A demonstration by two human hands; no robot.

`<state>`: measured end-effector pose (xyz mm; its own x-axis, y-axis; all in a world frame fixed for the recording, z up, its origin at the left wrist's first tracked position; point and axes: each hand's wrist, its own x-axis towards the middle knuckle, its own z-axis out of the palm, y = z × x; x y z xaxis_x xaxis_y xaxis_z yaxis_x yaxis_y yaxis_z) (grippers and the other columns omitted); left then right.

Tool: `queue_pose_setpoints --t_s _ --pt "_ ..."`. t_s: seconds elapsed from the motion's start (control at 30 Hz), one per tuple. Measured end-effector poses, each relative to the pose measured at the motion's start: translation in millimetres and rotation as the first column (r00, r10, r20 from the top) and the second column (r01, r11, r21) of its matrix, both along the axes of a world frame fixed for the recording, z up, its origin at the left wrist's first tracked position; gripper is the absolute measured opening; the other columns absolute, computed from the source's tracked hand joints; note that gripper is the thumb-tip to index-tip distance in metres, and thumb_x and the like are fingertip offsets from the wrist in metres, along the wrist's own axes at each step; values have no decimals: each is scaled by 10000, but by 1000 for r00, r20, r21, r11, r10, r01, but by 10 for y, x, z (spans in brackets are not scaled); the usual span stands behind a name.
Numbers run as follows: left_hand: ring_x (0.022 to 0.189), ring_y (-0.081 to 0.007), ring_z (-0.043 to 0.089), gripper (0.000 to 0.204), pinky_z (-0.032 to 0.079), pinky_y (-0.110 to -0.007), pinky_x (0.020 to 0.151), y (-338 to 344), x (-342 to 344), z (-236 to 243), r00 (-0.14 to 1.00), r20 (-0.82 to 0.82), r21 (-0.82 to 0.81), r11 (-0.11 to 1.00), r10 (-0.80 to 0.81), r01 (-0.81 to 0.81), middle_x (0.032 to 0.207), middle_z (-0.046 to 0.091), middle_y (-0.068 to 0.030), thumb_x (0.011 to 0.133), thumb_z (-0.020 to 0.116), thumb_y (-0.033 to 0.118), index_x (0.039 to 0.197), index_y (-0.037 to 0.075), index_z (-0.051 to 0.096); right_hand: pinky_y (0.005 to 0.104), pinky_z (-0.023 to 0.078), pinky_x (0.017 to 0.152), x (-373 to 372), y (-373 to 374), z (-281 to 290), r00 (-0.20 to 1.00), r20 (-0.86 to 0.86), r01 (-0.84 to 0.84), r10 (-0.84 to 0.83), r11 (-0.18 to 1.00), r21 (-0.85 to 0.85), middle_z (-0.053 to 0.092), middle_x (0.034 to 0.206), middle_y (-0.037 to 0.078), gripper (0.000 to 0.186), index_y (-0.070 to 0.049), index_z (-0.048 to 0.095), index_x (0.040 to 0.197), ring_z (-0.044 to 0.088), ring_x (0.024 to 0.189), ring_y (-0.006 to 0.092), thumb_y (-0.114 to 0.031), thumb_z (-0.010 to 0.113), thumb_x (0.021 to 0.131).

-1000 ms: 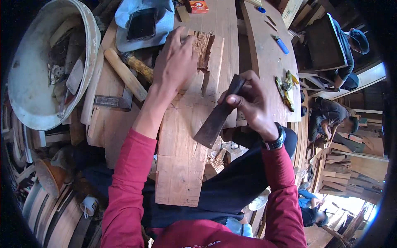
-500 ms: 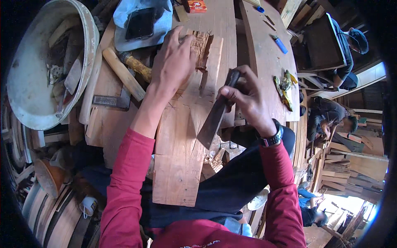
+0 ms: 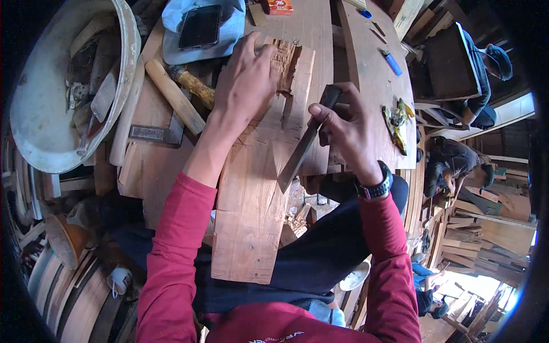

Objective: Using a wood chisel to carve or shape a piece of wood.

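Note:
A thick wooden board [image 3: 246, 228] with a rough, chipped-out recess [image 3: 284, 66] at its far end reaches from the bench toward my lap. My left hand [image 3: 246, 83] lies along the board's far left side, fingers bent over it beside the recess; its fingertips are partly hidden. In my right hand [image 3: 346, 123] is a flat dark metal blade [image 3: 306, 146], pinched near its upper end between thumb and fingers. The blade slants down to the left, its lower end over the board's right edge. Whether it touches the wood I cannot tell.
Left of the board lie a wooden handle [image 3: 174, 97], a second tool handle [image 3: 197, 90] and a metal square [image 3: 153, 133]. A large pale basin [image 3: 34, 114] holds tools. A phone [image 3: 200, 27] rests on a blue cap [image 3: 231, 43]. Rightward are a blue lighter [image 3: 392, 63], peels [image 3: 396, 128] and several people.
My right hand has turned the blade so that it shows narrower, more edge-on. My left hand keeps its place on the board. The whole view has shifted slightly.

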<state>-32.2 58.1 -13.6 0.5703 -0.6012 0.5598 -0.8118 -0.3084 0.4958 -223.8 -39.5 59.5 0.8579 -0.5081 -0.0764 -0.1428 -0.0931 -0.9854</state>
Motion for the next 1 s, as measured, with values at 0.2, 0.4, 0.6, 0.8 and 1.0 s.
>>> queue_pose_setpoints --t_s 0.2,0.4,0.6,0.8,1.0 --pt "1266 -443 514 332 426 -465 1089 -6 -23 11 1000 -22 28 1000 12 -11 1394 504 -265 862 646 104 1191 58 651 224 384 431 -19 184 6 994 -31 -107 107 994 -9 678 738 45 393 -19 536 1150 562 552 55 -128 802 882" --pt "1292 -393 523 387 489 -463 1036 -57 34 -50 997 75 27 1000 9 -11 1451 468 -242 896 601 170 1254 23 618 216 374 420 22 115 33 997 -69 25 -30 997 -67 647 706 21 376 -23 535 1134 521 523 36 -138 796 889" --pt "1287 -389 528 371 486 -454 1044 14 -27 -3 998 25 84 995 51 -53 1449 475 -233 899 604 161 1246 30 627 230 422 458 24 180 9 999 -1 -36 36 997 -75 671 715 39 358 -22 536 1122 569 585 47 -158 785 904" --pt "1278 -374 537 390 485 -455 1043 -38 -36 -22 998 25 97 994 50 -53 1459 468 -227 904 595 163 1271 37 629 249 459 509 -64 265 -137 996 -4 -89 89 988 -129 677 754 60 373 -25 522 1167 597 632 61 -153 769 920" --pt "1332 -441 467 358 386 -468 1134 -18 -31 43 995 -98 30 999 -17 20 1457 456 -257 894 638 105 1250 68 625 253 471 501 -6 110 -47 999 38 13 -13 1000 10 658 736 42 315 -24 513 1122 610 608 85 -140 742 938"
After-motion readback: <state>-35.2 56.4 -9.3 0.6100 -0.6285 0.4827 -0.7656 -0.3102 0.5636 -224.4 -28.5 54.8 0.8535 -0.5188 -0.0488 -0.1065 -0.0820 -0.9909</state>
